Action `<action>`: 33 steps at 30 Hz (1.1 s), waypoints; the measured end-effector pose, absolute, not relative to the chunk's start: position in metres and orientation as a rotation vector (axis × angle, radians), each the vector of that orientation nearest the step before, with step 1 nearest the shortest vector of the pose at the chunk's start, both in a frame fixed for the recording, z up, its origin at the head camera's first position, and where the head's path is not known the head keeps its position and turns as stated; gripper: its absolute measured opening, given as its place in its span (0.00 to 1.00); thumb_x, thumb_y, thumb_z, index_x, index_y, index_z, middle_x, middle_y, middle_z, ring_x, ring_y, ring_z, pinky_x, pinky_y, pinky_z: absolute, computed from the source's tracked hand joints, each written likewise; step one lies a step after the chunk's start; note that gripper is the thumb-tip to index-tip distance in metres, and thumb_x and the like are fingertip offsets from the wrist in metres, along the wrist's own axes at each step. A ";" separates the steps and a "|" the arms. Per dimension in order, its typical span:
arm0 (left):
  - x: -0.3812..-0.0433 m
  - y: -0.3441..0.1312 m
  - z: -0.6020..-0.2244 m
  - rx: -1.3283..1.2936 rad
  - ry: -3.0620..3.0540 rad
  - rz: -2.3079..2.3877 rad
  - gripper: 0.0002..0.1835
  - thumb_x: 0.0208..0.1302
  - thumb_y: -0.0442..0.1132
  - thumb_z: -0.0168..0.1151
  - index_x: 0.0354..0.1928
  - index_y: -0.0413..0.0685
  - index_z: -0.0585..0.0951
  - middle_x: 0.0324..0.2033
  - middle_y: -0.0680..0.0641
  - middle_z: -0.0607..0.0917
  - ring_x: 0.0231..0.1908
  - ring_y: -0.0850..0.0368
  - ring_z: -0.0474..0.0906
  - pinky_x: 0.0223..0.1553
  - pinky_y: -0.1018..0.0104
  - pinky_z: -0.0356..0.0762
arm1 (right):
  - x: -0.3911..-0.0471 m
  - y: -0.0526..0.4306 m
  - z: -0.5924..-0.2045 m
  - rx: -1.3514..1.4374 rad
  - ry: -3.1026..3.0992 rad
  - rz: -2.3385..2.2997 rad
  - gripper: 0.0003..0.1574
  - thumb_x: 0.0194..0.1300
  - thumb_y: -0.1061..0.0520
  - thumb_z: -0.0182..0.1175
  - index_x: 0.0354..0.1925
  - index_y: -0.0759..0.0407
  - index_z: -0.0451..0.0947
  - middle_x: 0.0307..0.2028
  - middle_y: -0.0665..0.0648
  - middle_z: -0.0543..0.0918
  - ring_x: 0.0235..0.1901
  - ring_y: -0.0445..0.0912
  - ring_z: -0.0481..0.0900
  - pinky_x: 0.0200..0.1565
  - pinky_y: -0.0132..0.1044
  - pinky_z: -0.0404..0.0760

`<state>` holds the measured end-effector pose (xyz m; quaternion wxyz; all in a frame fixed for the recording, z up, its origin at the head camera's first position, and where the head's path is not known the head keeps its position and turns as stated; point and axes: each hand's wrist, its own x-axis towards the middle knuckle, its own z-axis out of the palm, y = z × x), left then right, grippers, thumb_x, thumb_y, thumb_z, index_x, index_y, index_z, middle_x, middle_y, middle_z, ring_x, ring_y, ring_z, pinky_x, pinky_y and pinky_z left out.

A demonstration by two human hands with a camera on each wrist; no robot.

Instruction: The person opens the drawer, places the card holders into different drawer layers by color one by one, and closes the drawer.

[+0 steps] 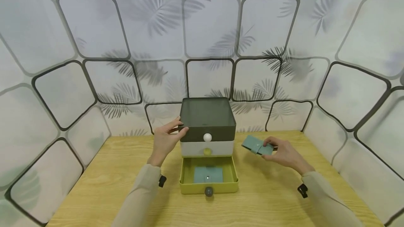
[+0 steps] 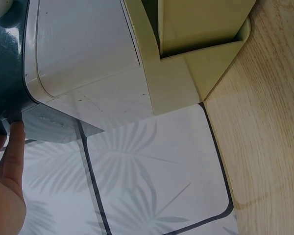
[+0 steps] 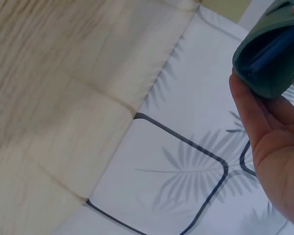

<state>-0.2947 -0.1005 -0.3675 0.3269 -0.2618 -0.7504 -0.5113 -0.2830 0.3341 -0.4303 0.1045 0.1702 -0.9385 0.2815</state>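
A small three-tier drawer box (image 1: 207, 147) stands on the table, dark green on top, white in the middle, olive-yellow below. Its bottom drawer (image 1: 186, 188) is pulled out, and a light-blue snap wallet (image 1: 214, 175) lies flat inside. My left hand (image 1: 165, 141) rests at the upper left corner of the dark top tier, thumb on the front, fingers along the side; in the left wrist view its fingers (image 2: 13, 156) touch that tier. To the right of the box, my right hand (image 1: 284, 153) pinches a teal snap wallet (image 1: 252, 144) above the table. In the right wrist view, the wallet's end (image 3: 272, 58) gapes, showing dark blue inside.
The wooden table (image 1: 126, 185) meets patterned wall covering (image 1: 208, 27) at the back and both sides. Round knobs stick out from the tiers: a white knob (image 1: 207, 137), a yellow-green knob (image 1: 207, 151) and a grey knob (image 1: 209, 191).
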 end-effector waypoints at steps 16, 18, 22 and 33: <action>-0.295 -0.101 -0.368 -0.706 -1.947 -1.332 0.10 0.55 0.27 0.72 0.39 0.30 0.86 0.50 0.30 0.83 0.52 0.37 0.82 0.44 0.51 0.87 | -0.264 0.311 -0.416 0.926 -2.748 0.912 0.20 0.55 0.51 0.74 0.43 0.42 0.76 0.43 0.46 0.82 0.43 0.39 0.80 0.43 0.38 0.86; -0.295 -0.101 -0.367 -0.710 -1.942 -1.327 0.10 0.54 0.27 0.72 0.39 0.30 0.86 0.50 0.29 0.83 0.52 0.36 0.82 0.43 0.51 0.87 | -0.262 0.308 -0.414 0.962 -2.756 0.923 0.20 0.55 0.51 0.73 0.43 0.42 0.75 0.43 0.46 0.81 0.42 0.38 0.80 0.44 0.37 0.86; -0.294 -0.101 -0.367 -0.717 -1.936 -1.309 0.10 0.54 0.27 0.72 0.38 0.30 0.86 0.49 0.29 0.83 0.51 0.36 0.82 0.42 0.51 0.88 | -0.259 0.302 -0.412 0.989 -2.778 0.937 0.20 0.55 0.52 0.73 0.43 0.42 0.75 0.42 0.44 0.81 0.42 0.37 0.78 0.46 0.37 0.85; -0.295 -0.100 -0.368 -0.709 -1.940 -1.316 0.10 0.55 0.27 0.72 0.39 0.30 0.86 0.50 0.30 0.83 0.52 0.37 0.82 0.43 0.51 0.87 | -0.257 0.277 -0.413 1.054 -2.818 0.954 0.20 0.54 0.53 0.73 0.42 0.39 0.74 0.39 0.41 0.79 0.36 0.35 0.78 0.46 0.35 0.85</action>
